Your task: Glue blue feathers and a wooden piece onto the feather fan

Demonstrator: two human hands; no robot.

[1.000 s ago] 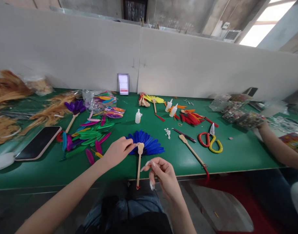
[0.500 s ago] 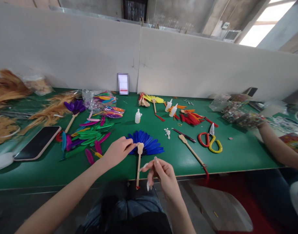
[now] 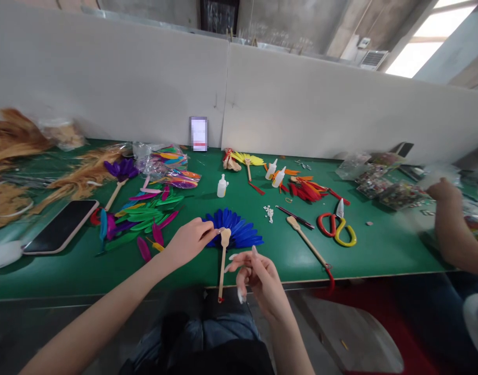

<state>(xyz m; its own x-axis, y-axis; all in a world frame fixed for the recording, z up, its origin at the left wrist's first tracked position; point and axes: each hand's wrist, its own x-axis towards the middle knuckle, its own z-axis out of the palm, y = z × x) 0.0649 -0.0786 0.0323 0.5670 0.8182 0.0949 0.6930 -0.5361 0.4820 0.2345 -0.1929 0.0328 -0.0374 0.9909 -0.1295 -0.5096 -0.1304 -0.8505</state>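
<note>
A feather fan of blue feathers (image 3: 242, 233) on a thin wooden handle (image 3: 223, 268) lies at the front of the table, its handle end over the edge. My left hand (image 3: 192, 239) pinches the fan at the left of the rounded wooden head, thumb and index finger pressed together there. Just right of the handle hovers my right hand (image 3: 258, 273), palm turned inward. Its fingers are bent and apart, and I see nothing in them. A second wooden handle (image 3: 307, 240) with a red cord lies to the right.
Red-and-yellow scissors (image 3: 340, 224), tweezers (image 3: 294, 216) and small white bits (image 3: 269, 212) lie rightward. Glue bottles (image 3: 222, 186) stand behind. Loose coloured feathers (image 3: 148, 213) and a phone (image 3: 62, 227) are leftward. At far right, a co-worker's arm (image 3: 453, 224) reaches over bagged beads.
My right hand's fingers have spread slightly and shifted a little away from the handle. The left hand stays on the fan. The co-worker's arm has moved farther right.
</note>
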